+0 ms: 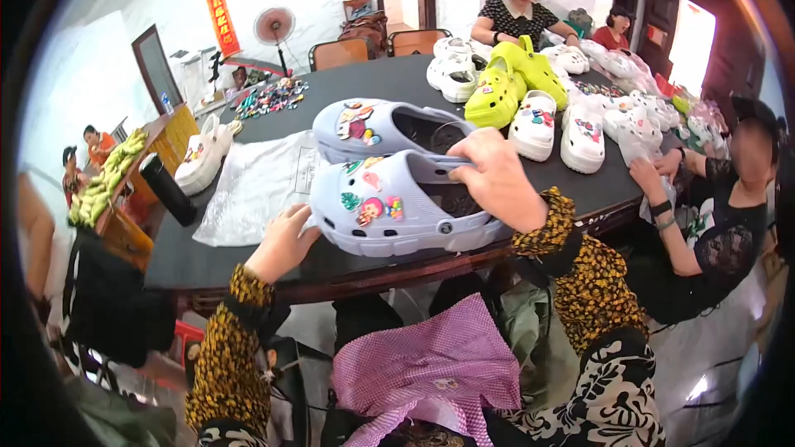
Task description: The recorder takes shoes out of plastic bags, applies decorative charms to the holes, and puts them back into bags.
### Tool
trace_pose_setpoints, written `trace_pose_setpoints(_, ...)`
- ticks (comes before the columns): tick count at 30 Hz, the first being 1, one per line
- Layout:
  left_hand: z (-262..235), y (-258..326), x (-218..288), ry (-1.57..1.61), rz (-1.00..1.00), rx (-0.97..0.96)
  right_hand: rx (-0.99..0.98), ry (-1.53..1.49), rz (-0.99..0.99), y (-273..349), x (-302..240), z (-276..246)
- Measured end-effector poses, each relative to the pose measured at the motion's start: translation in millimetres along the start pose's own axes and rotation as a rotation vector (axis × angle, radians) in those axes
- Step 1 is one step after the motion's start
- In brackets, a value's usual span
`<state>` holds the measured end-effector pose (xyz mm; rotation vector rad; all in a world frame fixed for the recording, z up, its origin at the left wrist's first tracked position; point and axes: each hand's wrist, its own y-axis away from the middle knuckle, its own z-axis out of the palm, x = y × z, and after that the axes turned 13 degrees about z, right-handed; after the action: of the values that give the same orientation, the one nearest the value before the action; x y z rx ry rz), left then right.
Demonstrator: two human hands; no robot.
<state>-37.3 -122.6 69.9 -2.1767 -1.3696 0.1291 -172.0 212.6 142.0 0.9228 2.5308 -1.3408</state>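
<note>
A pair of lavender-blue clogs with colourful charms stands side by side above the table in front of me, the near clog [364,207] partly covering the far clog [356,128]. My right hand [497,178] is closed on the near clog at its heel end, its fingers inside the opening and round the strap. By that clog's toe, my left hand [281,244] has its thumb and fingers apart, fingertips close to or touching the toe. Beneath the left fingers and the toes lies a flat clear plastic bag [257,186].
White clogs [534,126] and lime-green clogs [497,91] crowd the dark table's right half. A black bottle [168,190] and a white clog [201,156] stand left; loose charms [271,97] lie behind. Co-workers sit opposite and right, one person's hands [654,174] holding plastic.
</note>
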Motion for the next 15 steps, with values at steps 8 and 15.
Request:
trace_pose_setpoints(8, -33.0, 2.4, 89.4, 0.189, -0.268, 0.074, 0.015, -0.029, 0.105, -3.8, -6.5, 43.2)
trace_pose_setpoints(15, -12.2, -12.5, 112.8, 0.162, -0.21, 0.132, -0.131, 0.149, 0.114, 11.4, -17.0, 84.9)
